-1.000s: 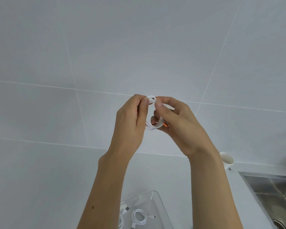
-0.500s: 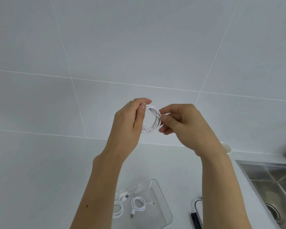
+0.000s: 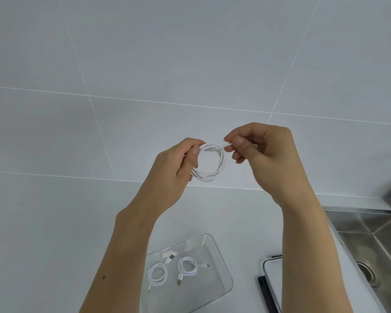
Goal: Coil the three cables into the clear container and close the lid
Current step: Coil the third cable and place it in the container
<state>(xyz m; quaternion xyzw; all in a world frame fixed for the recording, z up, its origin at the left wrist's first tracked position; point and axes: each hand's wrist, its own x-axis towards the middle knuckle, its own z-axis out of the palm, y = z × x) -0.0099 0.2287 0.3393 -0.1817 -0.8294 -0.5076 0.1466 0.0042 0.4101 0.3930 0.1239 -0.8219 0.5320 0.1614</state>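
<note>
White coiled cable [image 3: 212,164] — left hand [image 3: 175,170] grips it, right hand [image 3: 269,159] pinches its end.

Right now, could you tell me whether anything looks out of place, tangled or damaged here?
Nothing stands out: the left coil and right coil lie apart inside the clear container, and the left hand and right hand hold the third cable, looped.

**A two-handed hold**

My left hand [image 3: 174,168] grips the left side of the white cable coil [image 3: 207,178]. My right hand [image 3: 269,159] pinches the end at its upper right. Both forearms point up from below it.
</note>
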